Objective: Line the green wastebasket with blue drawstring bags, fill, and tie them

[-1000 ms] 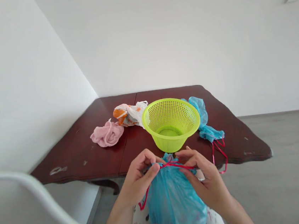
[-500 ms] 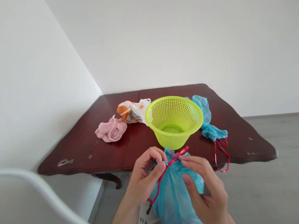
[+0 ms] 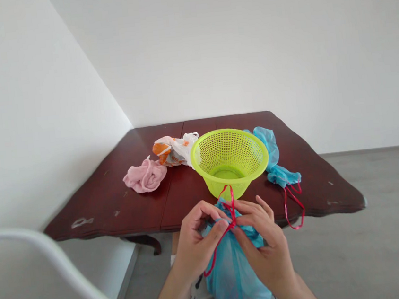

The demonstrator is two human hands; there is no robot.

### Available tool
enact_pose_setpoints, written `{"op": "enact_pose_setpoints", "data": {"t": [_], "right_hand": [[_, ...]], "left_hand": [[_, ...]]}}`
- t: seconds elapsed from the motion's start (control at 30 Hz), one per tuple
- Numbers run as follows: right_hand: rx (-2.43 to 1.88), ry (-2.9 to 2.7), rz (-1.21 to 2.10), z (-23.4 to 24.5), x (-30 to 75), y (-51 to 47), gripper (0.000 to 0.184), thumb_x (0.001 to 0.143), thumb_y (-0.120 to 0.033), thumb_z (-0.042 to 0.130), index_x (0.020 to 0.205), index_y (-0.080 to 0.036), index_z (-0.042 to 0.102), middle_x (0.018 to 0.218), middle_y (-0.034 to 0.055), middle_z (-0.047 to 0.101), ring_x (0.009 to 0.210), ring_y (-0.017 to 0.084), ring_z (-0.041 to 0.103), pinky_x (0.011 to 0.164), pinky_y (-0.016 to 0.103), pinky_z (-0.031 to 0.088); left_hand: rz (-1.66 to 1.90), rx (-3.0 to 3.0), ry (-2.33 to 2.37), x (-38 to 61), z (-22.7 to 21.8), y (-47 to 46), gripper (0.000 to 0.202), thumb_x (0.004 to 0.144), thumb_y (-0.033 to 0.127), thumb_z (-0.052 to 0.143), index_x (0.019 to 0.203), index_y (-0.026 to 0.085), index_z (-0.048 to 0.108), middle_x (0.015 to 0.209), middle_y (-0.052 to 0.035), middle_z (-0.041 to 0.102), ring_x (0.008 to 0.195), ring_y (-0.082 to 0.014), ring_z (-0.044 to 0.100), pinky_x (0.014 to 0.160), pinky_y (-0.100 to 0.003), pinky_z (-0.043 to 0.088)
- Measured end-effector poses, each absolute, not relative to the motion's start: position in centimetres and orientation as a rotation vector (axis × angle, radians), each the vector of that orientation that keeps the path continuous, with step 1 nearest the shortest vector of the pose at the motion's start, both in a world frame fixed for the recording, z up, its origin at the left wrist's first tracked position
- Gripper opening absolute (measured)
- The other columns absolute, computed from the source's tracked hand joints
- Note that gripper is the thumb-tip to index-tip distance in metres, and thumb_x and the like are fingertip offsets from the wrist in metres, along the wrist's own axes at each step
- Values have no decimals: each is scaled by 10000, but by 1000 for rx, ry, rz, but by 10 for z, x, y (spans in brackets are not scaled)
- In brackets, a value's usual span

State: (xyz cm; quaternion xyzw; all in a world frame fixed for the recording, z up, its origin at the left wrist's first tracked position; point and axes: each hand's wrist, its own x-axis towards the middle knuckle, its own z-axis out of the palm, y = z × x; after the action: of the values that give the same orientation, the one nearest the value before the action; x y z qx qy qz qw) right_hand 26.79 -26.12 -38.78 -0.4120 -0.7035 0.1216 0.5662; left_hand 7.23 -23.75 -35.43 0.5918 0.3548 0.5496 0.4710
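White walls point(image 3: 39, 114) meet in a corner behind a dark red wooden counter point(image 3: 313, 180), and grey floor point(image 3: 380, 240) spreads out on the right side. At the near left, the curved white back of a chair point(image 3: 43, 261) comes into the view.

On the counter lies a lime green plastic basket point(image 3: 229, 160), standing with its open side up. To the left of it are a crumpled white and orange plastic bag point(image 3: 173, 151) and a soft pink cloth point(image 3: 145, 176). Just beside the basket on the right lies a crumpled second blue bag point(image 3: 271, 156), and its thin red strings point(image 3: 294, 206) hang over the counter edge.

Near the counter edge, a full blue plastic bag point(image 3: 234, 274) hangs in front of the person, above a white printed garment point(image 3: 196, 295). Its gathered neck is held up by both hands, which are close together. The left hand point(image 3: 198, 240) pinches a red cord point(image 3: 231, 203) at the neck between its fingers, and the right hand point(image 3: 262, 242) grips the same place from the other side. One loop of the cord stands up, and one end falls down along the bag.
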Motion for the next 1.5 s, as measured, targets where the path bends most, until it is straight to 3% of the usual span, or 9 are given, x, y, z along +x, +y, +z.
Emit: {"op": "enact_pose_setpoints", "data": {"t": [0.17, 0.3, 0.47, 0.6, 0.73, 0.9, 1.07, 1.27, 1.5], "right_hand": [[-884, -1667, 256, -390, 275, -260, 254, 1111, -53, 718, 1200, -286, 764, 1311, 50, 866, 1240, 248, 807, 1178, 481, 576], [-841, -1732, 260, -388, 282, -257, 254, 1111, -19, 692, 1198, -253, 739, 1241, 65, 860, 1135, 235, 798, 987, 415, 626], [-810, -1716, 399, -386, 298, -256, 242, 1113, -25, 677, 1187, -250, 726, 1151, 62, 853, 1034, 214, 828, 888, 348, 668], [-809, -1640, 481, -387, 307, -260, 251, 1119, -28, 665, 1213, -249, 735, 1171, 80, 863, 1063, 212, 868, 912, 314, 698], [-768, -1678, 553, -385, 301, -262, 260, 1121, -47, 694, 1271, -253, 751, 1232, 97, 880, 1122, 228, 885, 967, 333, 721], [-731, -1705, 557, -379, 292, -258, 291, 1116, -36, 715, 1294, -258, 774, 1253, 91, 895, 1149, 229, 895, 996, 343, 734], [-717, -1674, 503, -373, 292, -256, 314, 1086, -9, 748, 1279, -249, 811, 1262, 103, 889, 1158, 237, 889, 991, 351, 744], [-776, -1641, 501, -375, 289, -259, 267, 1091, -34, 745, 1231, -244, 833, 1248, 107, 879, 1148, 236, 882, 997, 351, 739], [-803, -1615, 514, -376, 288, -261, 250, 1089, -48, 755, 1196, -256, 843, 1256, 104, 877, 1183, 251, 878, 1012, 375, 740]], "left_hand": [[1357, 1490, 999, 65, -354, -236, 326, 1113, 458, 864, 937, 215, 737, 981, -69, 863, 901, -196, 797, 845, -286, 595], [1369, 1586, 1130, 57, -355, -231, 283, 1141, 433, 821, 957, 223, 771, 1030, -62, 879, 959, -210, 823, 895, -298, 611], [1037, 1860, 1149, 17, -352, -217, 236, 1159, 409, 788, 1027, 231, 869, 965, -46, 891, 860, -207, 821, 780, -273, 592], [1226, 1844, 1262, -9, -349, -214, 241, 1168, 414, 771, 1045, 237, 880, 905, -42, 877, 779, -205, 807, 712, -269, 584], [1408, 1845, 996, 0, -341, -221, 255, 1218, 392, 675, 1152, 261, 884, 1090, -93, 891, 1032, -259, 837, 928, -343, 639], [956, 2040, 790, 35, -333, -231, 146, 1195, 324, 718, 1196, 274, 855, 1139, -81, 885, 1078, -252, 822, 1006, -368, 613], [970, 2033, 919, 55, -338, -236, 99, 1109, 329, 852, 1167, 269, 799, 1117, -63, 858, 1037, -251, 796, 944, -366, 590], [1015, 2196, 1003, 68, -344, -237, 87, 1097, 184, 752, 1127, 266, 746, 1081, -65, 815, 1024, -268, 727, 924, -403, 538], [1152, 2305, 1114, 77, -352, -243, 122, 1072, 178, 754, 1132, 269, 698, 1096, -74, 756, 1021, -285, 679, 901, -426, 495]]}}
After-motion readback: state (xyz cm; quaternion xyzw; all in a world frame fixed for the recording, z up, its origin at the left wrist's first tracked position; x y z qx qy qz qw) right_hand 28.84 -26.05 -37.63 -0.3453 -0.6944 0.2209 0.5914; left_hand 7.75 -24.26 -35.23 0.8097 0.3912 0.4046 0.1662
